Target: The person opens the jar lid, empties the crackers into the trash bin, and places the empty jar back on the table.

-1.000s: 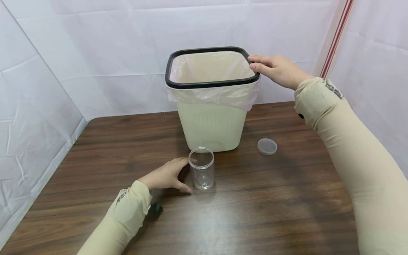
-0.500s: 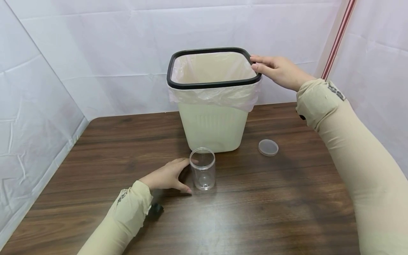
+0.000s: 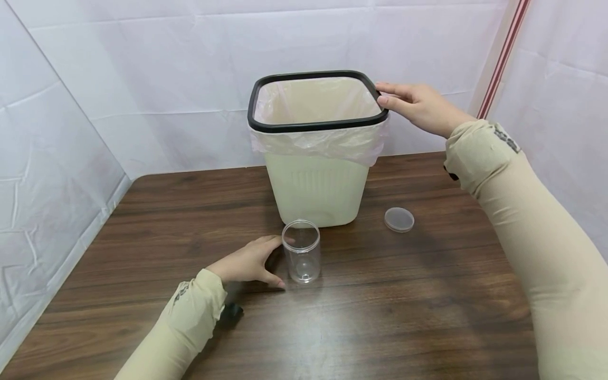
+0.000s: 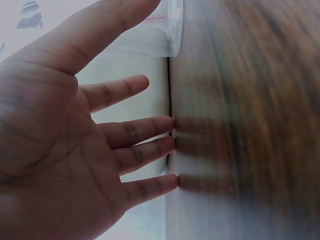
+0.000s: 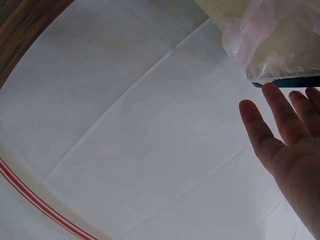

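A clear plastic jar (image 3: 303,258) stands upright, lidless, on the wooden table in front of the bin. My left hand (image 3: 250,261) is beside its left side, thumb and fingers spread, holding nothing. In the left wrist view the fingertips of the left hand (image 4: 75,135) touch the tabletop, and the jar's base (image 4: 172,30) shows past the thumb. My right hand (image 3: 420,105) is at the right side of the black rim (image 3: 317,126) of a cream trash bin (image 3: 315,184), fingers extended. From the right wrist, the right hand's fingers (image 5: 285,117) reach up near the bin's rim.
A pinkish plastic bag (image 3: 328,145) lines the bin and hangs over its outside. A round clear lid (image 3: 399,219) lies on the table (image 3: 380,322) to the right of the bin. White sheeting (image 3: 166,68) closes off the back and both sides.
My right hand has shifted slightly to the right along the bin's rim. The left hand, jar, lid and bin stay in place, apart from a slight camera shift.
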Motion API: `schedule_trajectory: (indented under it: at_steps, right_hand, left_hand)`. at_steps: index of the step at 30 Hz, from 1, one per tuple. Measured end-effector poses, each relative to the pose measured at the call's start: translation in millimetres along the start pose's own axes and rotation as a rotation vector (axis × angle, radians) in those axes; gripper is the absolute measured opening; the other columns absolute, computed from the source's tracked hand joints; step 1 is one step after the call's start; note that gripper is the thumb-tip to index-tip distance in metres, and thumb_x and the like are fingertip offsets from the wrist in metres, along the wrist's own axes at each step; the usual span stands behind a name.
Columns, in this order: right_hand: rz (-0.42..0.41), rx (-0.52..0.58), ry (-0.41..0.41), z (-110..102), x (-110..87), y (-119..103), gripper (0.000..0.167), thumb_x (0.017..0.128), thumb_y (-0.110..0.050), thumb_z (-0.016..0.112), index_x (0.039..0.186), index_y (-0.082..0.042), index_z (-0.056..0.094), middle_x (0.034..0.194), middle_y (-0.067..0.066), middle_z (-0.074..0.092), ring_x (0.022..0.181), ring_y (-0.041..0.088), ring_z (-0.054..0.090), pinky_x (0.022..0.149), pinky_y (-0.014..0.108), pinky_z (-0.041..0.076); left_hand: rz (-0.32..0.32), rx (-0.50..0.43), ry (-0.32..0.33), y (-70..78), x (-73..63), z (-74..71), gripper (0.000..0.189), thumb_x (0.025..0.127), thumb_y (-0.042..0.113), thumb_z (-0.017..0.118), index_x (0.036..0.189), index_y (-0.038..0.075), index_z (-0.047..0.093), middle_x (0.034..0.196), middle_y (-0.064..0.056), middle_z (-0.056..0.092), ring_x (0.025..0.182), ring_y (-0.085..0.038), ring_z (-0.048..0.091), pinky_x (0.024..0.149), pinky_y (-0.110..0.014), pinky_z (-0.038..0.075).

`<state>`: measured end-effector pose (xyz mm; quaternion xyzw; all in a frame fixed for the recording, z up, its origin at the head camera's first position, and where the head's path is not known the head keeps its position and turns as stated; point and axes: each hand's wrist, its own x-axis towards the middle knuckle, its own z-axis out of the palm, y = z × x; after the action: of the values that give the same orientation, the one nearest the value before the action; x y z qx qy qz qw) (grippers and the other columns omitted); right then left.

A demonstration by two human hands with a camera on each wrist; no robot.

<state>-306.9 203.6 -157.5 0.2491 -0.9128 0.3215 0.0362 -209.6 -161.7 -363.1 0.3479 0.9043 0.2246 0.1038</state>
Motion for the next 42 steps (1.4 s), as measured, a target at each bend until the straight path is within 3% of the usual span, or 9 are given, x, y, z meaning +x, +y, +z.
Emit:
schedule_trajectory:
  at_steps: [16, 42]
  right_hand:
    - [-0.007, -0.015, 0.032, 0, -8.7, 3, 0.053, 0.101, -0.040, 0.044, 0.148, -0.018, 0.038, 0.156, 0.006, 0.031, 0.145, 0.030, 0.028, 0.118, 0.049, 0.022]
    - [-0.023, 0.030, 0.049, 7, -30.2, 7, 0.051, 0.100, -0.037, 0.048, 0.148, -0.024, 0.038, 0.157, 0.001, 0.031, 0.139, 0.033, 0.037, 0.114, 0.050, 0.029]
  left_hand:
    - [0.028, -0.001, 0.018, -0.8, 1.0, 1.0, 0.085, 0.068, 0.033, 0.086, 0.138, 0.007, 0.046, 0.141, -0.014, 0.050, 0.132, -0.034, 0.044, 0.108, -0.052, 0.036]
    - [0.013, -0.005, 0.001, 0.7, -1.2, 0.2, 0.084, 0.069, 0.034, 0.085, 0.138, 0.009, 0.045, 0.142, -0.014, 0.048, 0.133, -0.035, 0.043, 0.108, -0.053, 0.035]
